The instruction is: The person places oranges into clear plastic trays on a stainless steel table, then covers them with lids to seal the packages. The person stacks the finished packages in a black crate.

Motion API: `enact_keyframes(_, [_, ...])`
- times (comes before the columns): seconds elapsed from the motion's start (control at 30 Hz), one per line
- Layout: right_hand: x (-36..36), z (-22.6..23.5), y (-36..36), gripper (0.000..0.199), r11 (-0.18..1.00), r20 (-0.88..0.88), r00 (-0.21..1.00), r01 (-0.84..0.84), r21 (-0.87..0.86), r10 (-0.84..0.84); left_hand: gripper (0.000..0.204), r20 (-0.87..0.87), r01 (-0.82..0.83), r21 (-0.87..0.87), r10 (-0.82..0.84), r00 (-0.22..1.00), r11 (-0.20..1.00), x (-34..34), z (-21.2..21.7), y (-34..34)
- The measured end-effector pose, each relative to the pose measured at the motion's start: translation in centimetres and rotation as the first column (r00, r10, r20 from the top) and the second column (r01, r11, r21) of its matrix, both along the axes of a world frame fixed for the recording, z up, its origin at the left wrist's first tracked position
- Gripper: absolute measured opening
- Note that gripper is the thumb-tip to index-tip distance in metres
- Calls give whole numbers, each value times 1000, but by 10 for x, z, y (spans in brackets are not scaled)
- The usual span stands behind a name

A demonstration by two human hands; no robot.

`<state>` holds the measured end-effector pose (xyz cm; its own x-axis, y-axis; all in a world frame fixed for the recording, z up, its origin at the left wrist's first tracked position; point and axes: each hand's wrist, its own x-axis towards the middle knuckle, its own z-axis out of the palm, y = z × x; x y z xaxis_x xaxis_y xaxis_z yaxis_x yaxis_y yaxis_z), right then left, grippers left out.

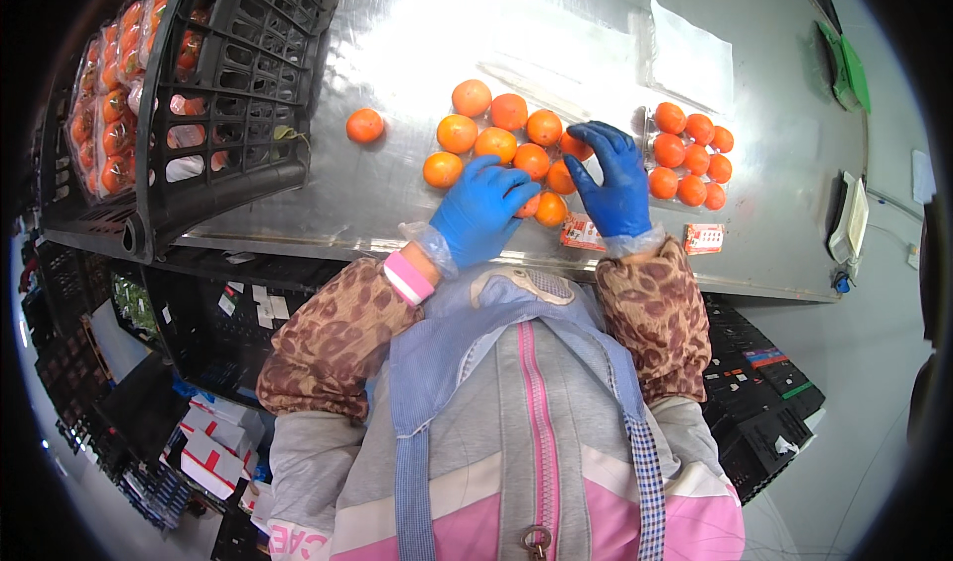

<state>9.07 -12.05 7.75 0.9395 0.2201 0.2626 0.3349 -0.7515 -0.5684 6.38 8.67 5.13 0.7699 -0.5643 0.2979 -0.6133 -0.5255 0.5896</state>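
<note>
My left hand (478, 210), in a blue glove, bends over the near side of a loose group of round orange fruits (495, 145). Its fingers are curled around one orange fruit (530, 207), mostly hidden beneath them. Across from it my blue-gloved right hand (613, 179) has thumb and fingers closed about another orange fruit (575, 147) at the group's right edge. Right of that hand, a clear plastic tray (650, 124) holds several similar fruits (692, 158) in rows. One single fruit (365, 125) lies apart on the left.
A black crate (238, 84) with packed fruit (117, 114) stands at the left on the metal table (397, 25). White pads (692, 55) lie at the back. Small printed cards (703, 238) sit near the front edge. Dark crates (764, 392) stand below at the right.
</note>
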Motion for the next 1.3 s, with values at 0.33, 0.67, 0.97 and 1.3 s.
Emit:
enact_keyframes(0.33, [57,-3,12,43,876,-262,955,-240,-418,137,42,-401,-521,-311,387,830,795,-9,32,34])
enact_keyframes(0.67, [71,0,4,40,922,-409,908,-230,-312,88,47,-629,-687,-376,374,682,622,-11,19,60])
enact_keyframes(0.97, [73,-2,4,41,868,-332,920,-330,-370,209,47,-703,-786,-430,382,600,444,-10,13,89])
enact_keyframes(1.3, [-2,18,18,49,936,-65,947,-319,-145,313,45,-720,-804,-451,373,585,388,-8,11,91])
